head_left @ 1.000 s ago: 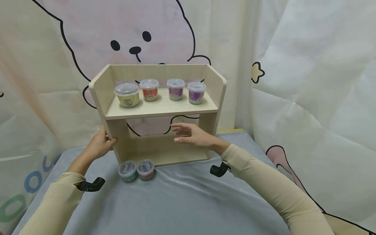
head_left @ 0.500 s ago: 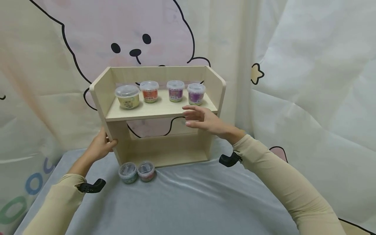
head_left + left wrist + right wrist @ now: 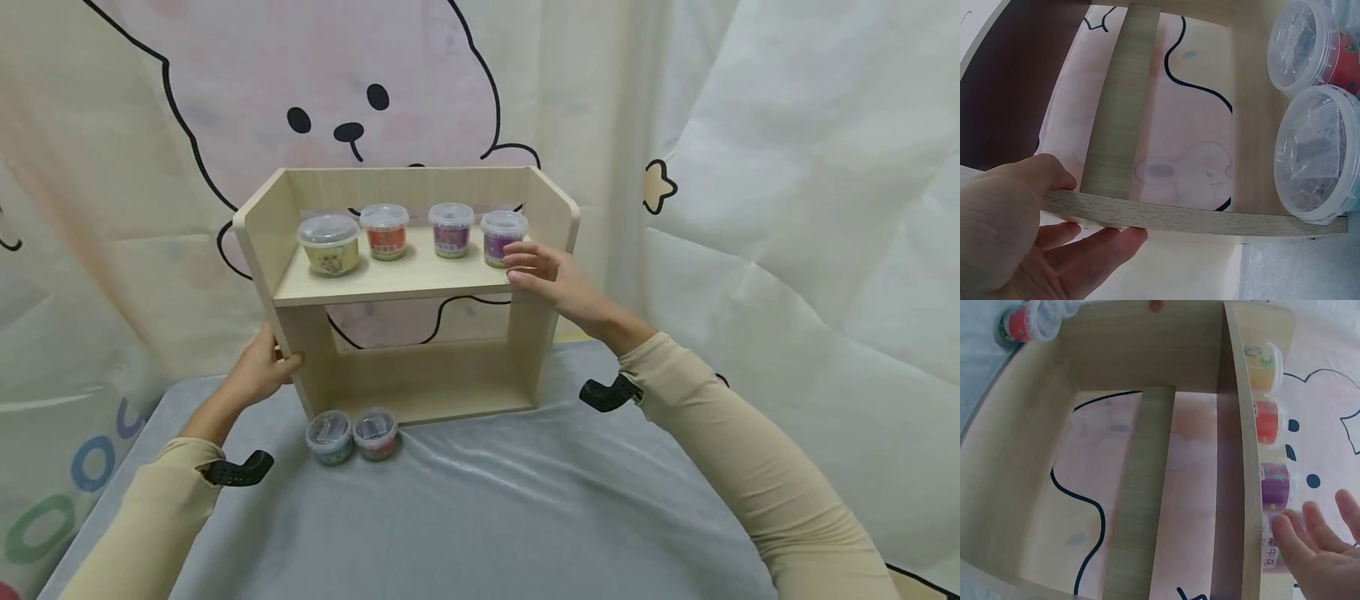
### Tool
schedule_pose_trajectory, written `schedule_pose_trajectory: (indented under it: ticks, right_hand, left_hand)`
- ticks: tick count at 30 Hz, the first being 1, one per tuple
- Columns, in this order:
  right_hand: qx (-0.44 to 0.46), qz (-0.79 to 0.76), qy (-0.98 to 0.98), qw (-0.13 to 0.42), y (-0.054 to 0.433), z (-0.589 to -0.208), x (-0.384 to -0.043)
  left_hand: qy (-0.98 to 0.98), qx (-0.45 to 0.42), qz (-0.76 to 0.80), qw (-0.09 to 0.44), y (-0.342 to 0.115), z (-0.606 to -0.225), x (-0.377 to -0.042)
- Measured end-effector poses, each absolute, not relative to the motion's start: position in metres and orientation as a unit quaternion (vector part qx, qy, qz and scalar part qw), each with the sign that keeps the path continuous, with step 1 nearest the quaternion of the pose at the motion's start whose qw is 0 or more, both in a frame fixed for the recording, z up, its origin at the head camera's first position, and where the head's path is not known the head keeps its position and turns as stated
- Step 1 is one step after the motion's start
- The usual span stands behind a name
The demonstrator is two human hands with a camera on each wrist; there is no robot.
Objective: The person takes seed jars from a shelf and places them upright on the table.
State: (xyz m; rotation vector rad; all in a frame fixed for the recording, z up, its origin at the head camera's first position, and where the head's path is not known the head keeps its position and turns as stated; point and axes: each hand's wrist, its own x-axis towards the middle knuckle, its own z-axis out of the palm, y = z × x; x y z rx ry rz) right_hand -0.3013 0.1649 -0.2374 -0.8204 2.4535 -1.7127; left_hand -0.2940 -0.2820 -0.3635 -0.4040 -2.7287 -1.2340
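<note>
Chinese characters — 牛花 the legible part — on the pale label [image 3: 1270, 549] of the rightmost tub [image 3: 498, 239]

Your right hand [image 3: 1322, 559] spreads its fingers beside a partly hidden labelled tub [image 3: 1269, 551]; contact is unclear. Beyond it, along the front edge of the wooden shelf's upper board [image 3: 1247, 456], you have a purple tub [image 3: 1275, 486], a red tub [image 3: 1266, 422] and, nearest the far corner, a yellow tub [image 3: 1261, 370]. A red-labelled tub [image 3: 1021, 325] lies by the lower board's [image 3: 1016, 462] far front corner.

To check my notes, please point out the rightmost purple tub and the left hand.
Rightmost purple tub [image 3: 495, 244], head view: its side, below the lid.
Left hand [image 3: 253, 371], head view: back of the hand.
</note>
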Motion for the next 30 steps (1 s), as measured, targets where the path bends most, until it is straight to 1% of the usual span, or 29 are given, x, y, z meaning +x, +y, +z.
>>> schedule_pose_trajectory:
  ticks: [4,8,16,24,30]
  right_hand:
    - [-0.245,-0.558,0.793,0.001,0.169,-0.230,-0.303]
    - [-0.228,-0.563,0.794,-0.012,0.170,-0.226,-0.305]
    - [-0.180,-0.559,0.808,-0.042,0.163,-0.225,-0.308]
    - [-0.145,-0.568,0.809,-0.038,0.159,-0.226,-0.316]
    - [-0.116,-0.586,0.801,-0.042,0.151,-0.225,-0.330]
  left_hand:
    - [-0.902,-0.137,-0.405,0.062,-0.282,-0.361,-0.296]
    - [-0.903,-0.130,-0.405,0.052,-0.281,-0.358,-0.297]
    - [-0.903,-0.124,-0.409,0.046,-0.283,-0.360,-0.294]
    - [-0.904,-0.123,-0.408,0.045,-0.284,-0.364,-0.294]
    - [-0.902,-0.129,-0.409,0.051,-0.284,-0.365,-0.296]
